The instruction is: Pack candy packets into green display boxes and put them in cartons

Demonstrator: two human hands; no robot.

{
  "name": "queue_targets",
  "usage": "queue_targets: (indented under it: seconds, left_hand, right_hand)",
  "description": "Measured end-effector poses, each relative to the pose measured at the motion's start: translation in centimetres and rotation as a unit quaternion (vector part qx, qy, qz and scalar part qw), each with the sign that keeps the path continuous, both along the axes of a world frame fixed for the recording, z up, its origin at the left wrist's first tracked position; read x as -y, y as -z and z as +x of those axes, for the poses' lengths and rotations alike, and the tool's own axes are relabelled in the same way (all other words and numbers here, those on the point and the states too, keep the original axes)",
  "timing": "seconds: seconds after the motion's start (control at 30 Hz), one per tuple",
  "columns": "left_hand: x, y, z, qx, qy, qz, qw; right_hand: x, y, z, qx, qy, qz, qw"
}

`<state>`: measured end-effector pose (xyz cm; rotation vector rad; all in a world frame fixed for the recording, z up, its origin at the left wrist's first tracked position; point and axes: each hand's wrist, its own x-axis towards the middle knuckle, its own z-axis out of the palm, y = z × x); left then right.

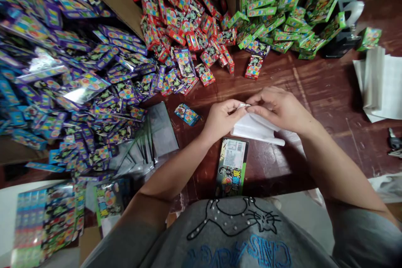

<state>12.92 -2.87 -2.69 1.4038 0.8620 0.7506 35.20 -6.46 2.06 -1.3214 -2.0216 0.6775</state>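
Observation:
Between my hands is a folded white paper piece [256, 129] with a rolled or creased lower edge. My left hand [223, 118] pinches its upper left part between thumb and fingers. On the other side, my right hand [279, 108] has its thumb and fingertips closed on the upper edge, close to the left fingertips. What exactly the fingertips cover is hidden. Just below the paper lies a flat black and green printed candy packet [232, 166] with a white label. A small blue candy box [187, 114] rests left of my left hand.
Purple candy boxes [94, 56] heap up at the left, red ones [188, 12] at the back, green ones [282, 16] at back right. A tape dispenser [344, 29], white paper stack [377, 83] and keys [394, 140] stand right. Clear plastic bags [160, 127] lie left.

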Motion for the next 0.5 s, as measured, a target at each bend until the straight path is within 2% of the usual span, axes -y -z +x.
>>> queue_targets:
  seconds: [0.2, 0.3, 0.37, 0.43, 0.5]
  left_hand:
    - [0.7, -0.2, -0.4, -0.017, 0.038, 0.006, 0.999]
    - [0.7, -0.1, -0.1, -0.023, 0.040, 0.010, 0.999]
    - [0.5, 0.2, -0.1, -0.041, 0.048, 0.008, 0.998]
    - [0.4, 0.5, -0.7, -0.075, 0.043, 0.024, 0.996]
    - [1.0, 0.8, -2.2, -0.124, 0.002, 0.090, 0.988]
  right_hand:
    - [-0.1, 0.4, -0.1, 0.022, -0.030, 0.006, 0.999]
    - [0.6, 0.3, 0.2, 0.018, -0.020, 0.013, 1.000]
    - [1.4, -0.1, 0.8, -0.026, 0.016, 0.023, 0.999]
    - [2.5, -0.7, 1.6, -0.079, 0.094, 0.043, 0.991]
    - [3.8, -1.4, 2.5, -0.099, 0.183, 0.063, 0.976]
